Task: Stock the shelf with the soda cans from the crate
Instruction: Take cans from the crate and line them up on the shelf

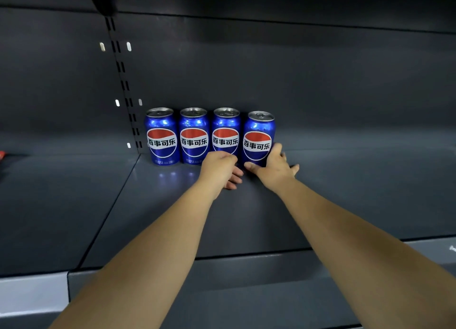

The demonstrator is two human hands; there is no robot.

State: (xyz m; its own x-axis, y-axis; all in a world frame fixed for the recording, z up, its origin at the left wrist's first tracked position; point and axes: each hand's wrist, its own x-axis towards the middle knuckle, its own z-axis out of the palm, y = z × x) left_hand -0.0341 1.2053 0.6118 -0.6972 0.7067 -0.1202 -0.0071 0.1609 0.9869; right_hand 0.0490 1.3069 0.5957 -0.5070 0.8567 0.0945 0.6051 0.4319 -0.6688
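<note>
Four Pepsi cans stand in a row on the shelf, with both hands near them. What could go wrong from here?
1. The right hand grips the rightmost Pepsi can low, near its base; a push could tip it against the third Pepsi can.
2. The left hand lies close before that can; drawing it back might nudge the can out of line.

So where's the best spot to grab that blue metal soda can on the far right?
Grip the rightmost blue metal soda can round its curved side wall, coming from the front and right. It stands upright, a neighbouring can crowds its left and the back panel is behind. The right hand holds it so.
</note>
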